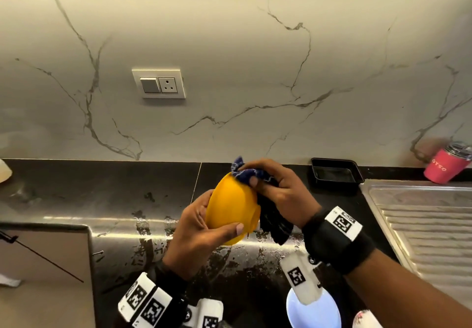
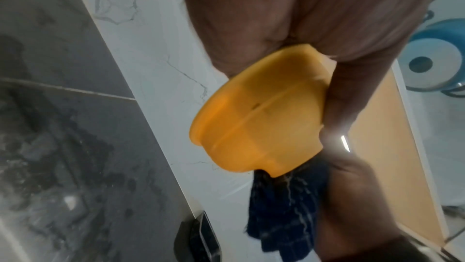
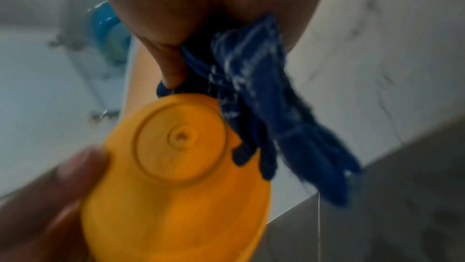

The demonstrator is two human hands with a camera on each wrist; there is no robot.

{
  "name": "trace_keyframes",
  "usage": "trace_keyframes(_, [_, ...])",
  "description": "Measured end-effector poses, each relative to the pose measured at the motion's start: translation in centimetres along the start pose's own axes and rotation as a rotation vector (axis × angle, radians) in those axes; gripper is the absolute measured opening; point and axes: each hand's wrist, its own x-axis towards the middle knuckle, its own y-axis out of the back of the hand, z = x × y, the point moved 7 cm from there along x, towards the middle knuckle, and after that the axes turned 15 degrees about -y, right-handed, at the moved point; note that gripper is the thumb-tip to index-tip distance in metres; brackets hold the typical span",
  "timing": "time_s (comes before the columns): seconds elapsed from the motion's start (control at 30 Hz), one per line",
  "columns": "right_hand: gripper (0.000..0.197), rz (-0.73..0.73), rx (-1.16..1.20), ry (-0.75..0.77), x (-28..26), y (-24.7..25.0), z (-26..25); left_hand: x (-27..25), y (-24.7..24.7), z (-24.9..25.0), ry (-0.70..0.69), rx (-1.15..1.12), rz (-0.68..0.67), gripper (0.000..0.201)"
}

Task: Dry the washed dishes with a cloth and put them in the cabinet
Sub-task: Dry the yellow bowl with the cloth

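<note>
Yellow bowl (image 1: 231, 206) held in air above front part of dark worktop (image 1: 102, 194), base turned toward right wrist. Bowl gripped by left hand (image 1: 196, 228), thumb across outer wall, fingers curled behind rim. Dark blue cloth (image 1: 245, 173) bunched in right hand (image 1: 275, 187), pinched between thumb and fingers, pressed against bowl's upper edge; loose end hung down beside bowl. Black tray (image 1: 335, 174) seen at worktop's back edge; pink tumbler (image 1: 447, 165) near back right corner; white plate (image 1: 314, 312) at front edge.
</note>
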Motion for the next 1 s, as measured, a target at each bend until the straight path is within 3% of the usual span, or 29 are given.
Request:
trace_keyframes(0.07, [0.027,0.058,-0.045,0.041,-0.6,-0.1,-0.1,0.4,-0.1,-0.2,0.003,-0.016,0.008,0.069])
trace_keyframes(0.2, [0.027,0.024,-0.433,0.480,-3.3,-3.1,-3.5,1.1,-0.3,-0.8,0.019,-0.244,0.005,0.067])
trace_keyframes(0.23, [0.027,0.003,-0.487,0.524,-3.3,-3.4,-3.5,1.0,-0.4,-0.9,0.035,-0.303,-0.016,0.071])
trace_keyframes(0.33, [0.028,-0.017,-0.427,0.398,-1.7,-2.2,-2.6,0.2,-1.3,-0.8,0.118,-0.599,-0.101,0.079])
trace_keyframes(0.4, [0.028,-0.017,-0.488,0.379,-1.5,-2.6,-2.6,0.0,-1.4,-1.2,0.164,-0.707,-0.070,0.090])
trace_keyframes(0.57, [0.023,-0.078,-0.735,0.643,-4.0,-5.1,-3.6,0.8,-1.7,-0.3,0.187,-0.832,-0.001,0.126])
trace_keyframes(0.77, [0.026,-0.196,-0.900,0.818,-6.1,-5.5,-2.5,0.2,-2.4,-0.3,0.228,-0.909,0.008,0.137])
trace_keyframes(0.87, [0.021,-0.192,-0.790,0.688,-3.8,-4.7,-3.3,0.1,-2.3,-0.5,0.231,-0.868,-0.006,0.130])
trace_keyframes(1.0, [0.025,-0.126,-0.433,0.236,0.2,-2.2,-1.3,0.0,-2.6,-0.4,0.240,-0.771,-0.066,0.127])
